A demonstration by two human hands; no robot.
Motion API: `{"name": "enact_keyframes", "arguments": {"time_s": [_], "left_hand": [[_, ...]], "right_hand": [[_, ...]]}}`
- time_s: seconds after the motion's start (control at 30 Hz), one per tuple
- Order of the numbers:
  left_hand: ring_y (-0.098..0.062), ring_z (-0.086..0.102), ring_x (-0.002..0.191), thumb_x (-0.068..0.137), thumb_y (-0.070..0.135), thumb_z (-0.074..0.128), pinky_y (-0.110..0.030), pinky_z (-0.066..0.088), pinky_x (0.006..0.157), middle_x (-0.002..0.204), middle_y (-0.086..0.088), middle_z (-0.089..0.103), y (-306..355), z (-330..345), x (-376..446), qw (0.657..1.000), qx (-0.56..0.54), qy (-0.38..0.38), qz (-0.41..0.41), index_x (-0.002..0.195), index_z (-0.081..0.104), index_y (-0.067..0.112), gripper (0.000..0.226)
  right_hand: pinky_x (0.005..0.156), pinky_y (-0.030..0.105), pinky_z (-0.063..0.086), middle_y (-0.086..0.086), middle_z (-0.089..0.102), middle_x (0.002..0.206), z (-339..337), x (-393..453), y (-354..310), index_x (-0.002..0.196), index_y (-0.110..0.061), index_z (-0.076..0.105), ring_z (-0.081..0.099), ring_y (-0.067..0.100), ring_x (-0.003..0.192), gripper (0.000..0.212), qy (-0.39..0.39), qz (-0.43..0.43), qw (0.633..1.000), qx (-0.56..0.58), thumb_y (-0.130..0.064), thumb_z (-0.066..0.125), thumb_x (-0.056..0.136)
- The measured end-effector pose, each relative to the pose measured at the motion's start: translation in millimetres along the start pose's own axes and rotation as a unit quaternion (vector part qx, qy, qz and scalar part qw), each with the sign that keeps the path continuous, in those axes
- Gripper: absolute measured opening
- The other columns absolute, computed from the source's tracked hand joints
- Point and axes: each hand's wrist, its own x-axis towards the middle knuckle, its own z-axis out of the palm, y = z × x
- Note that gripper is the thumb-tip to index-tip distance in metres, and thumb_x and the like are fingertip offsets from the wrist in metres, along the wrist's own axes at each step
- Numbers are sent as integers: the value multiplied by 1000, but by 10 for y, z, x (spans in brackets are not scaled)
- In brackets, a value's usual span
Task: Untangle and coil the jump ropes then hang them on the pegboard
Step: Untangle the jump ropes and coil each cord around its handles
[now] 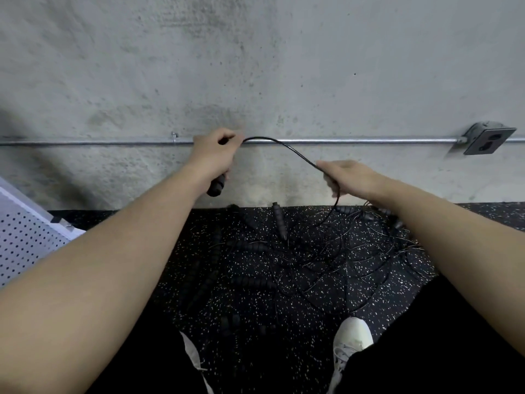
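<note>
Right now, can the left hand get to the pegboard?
Probably not yet: the left hand grips a handle, its rope running to the right hand. The pegboard lies lower left, nothing between.

Bare forearms, no sleeves, black trousers (pixel 426 351), white laced trainers (pixel 352 336) with grey laces

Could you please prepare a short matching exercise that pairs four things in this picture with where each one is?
Things:
1. jump rope handle
2. pegboard
3. outlet box
4. rope tangle

Places:
A. on the speckled floor
B. on the wall at far right
C. in the left hand
D. at the left edge

Pairs: 1-C, 2-D, 3-B, 4-A
</note>
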Motion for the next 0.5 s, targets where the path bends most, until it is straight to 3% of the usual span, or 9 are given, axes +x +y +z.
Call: {"name": "enact_keyframes", "arguments": {"time_s": [0.1, 0.2, 0.27, 0.37, 0.5], "left_hand": [[-18, 53, 56, 102, 47, 56, -23, 42, 42, 89, -8, 59, -1, 33, -42, 999, 34, -14, 18, 125, 63, 35, 27], [-21, 59, 57, 100, 52, 56, -23, 44, 39, 122, -15, 51, 29, 191, -74, 996, 58, -27, 54, 129, 62, 41, 32], [-24, 64, 59, 99, 51, 56, -26, 52, 43, 132, -9, 40, 63, 329, -122, 990, 89, -54, 95, 129, 63, 41, 32], [-21, 65, 68, 102, 47, 54, -22, 56, 54, 128, 0, 34, 137, 506, -262, 971, 140, -116, 152, 118, 66, 37, 23], [-12, 53, 60, 105, 39, 51, -15, 46, 47, 121, 0, 39, 121, 588, -285, 963, 155, -128, 182, 92, 63, 24, 23]], "right_hand": [[63, 32, 38, 1, 46, 69, -58, 48, -55, 65, -26, 46, 41, 16, 60, 47, 107, -11, 992, 72, -63, 56, 92], [55, 30, 25, 6, 36, 71, -32, 66, -125, 59, -27, 41, 28, 15, 54, 51, 97, -26, 991, 88, -63, 61, 88], [54, 30, 23, 5, 35, 70, 42, 80, -214, 59, -26, 40, 27, 14, 53, 50, 84, -42, 992, 87, -60, 62, 90], [52, 29, 24, -2, 35, 62, 147, 92, -378, 63, -26, 40, 28, 10, 49, 47, 97, -74, 987, 101, -53, 62, 94], [53, 29, 29, -4, 39, 60, 190, 49, -461, 65, -24, 45, 34, 11, 53, 46, 101, -92, 986, 99, -54, 58, 96]]}}
